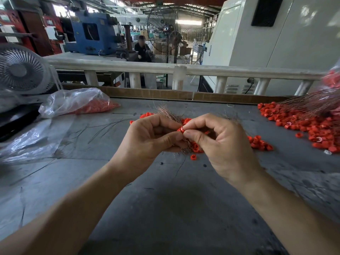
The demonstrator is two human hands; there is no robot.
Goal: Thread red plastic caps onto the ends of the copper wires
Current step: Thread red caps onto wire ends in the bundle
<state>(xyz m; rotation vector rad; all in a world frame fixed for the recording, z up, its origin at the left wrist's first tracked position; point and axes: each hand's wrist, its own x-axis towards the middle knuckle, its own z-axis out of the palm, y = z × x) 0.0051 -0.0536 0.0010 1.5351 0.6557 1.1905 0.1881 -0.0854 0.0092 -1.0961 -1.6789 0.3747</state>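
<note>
Grey worktable (165,208), scuffed, stray dark wire strands scattered over the left part. Cardboard strip (150,93) along the far edge, pale railing (202,69) behind it. White desk fan (22,69) at far left. Clear plastic bag (73,101) of red caps lying beside the fan, mouth open toward the right. Large heap of red caps (301,124) at right, long copper wires (316,103) fanned over its far side. Smaller scatter of caps (259,142) just right of the hands.

Left hand (152,137) curled round a bundle of copper wires (168,111); ends bristling up past the fingers, more showing below the palm. Right hand (219,142) thumb and forefinger pressed together on a single red cap (181,130), held at the left thumb tip, up against the bundle. Whether a wire has entered the cap: cannot tell. Loose cap (192,157) on the table directly beneath the hands, well above the surface.
</note>
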